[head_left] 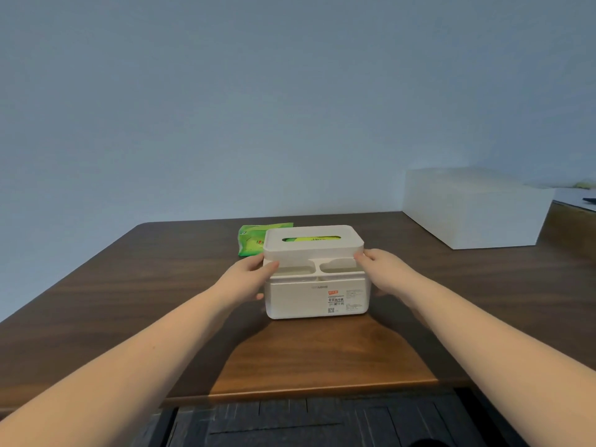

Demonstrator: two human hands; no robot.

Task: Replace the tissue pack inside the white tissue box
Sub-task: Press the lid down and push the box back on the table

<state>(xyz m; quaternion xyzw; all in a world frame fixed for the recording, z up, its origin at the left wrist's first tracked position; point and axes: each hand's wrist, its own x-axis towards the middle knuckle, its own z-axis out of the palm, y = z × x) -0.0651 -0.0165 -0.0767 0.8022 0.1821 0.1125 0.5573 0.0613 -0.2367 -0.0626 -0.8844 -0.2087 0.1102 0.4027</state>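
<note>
A dark wooden tabletop (135,285) fills the lower half of the frame. A large white bin (474,211) sits at its right edge. At centre stands the white box (317,298), its lid (312,241) raised a little above the body; green shows through the slot. The left hand (250,275) and right hand (382,267) flank the box, each grip pinching an end of the lid between thumb and fingers. A green pack (253,241) lies just behind the box, upper left of it.

Tissue box (317,298) label text illegible
</note>
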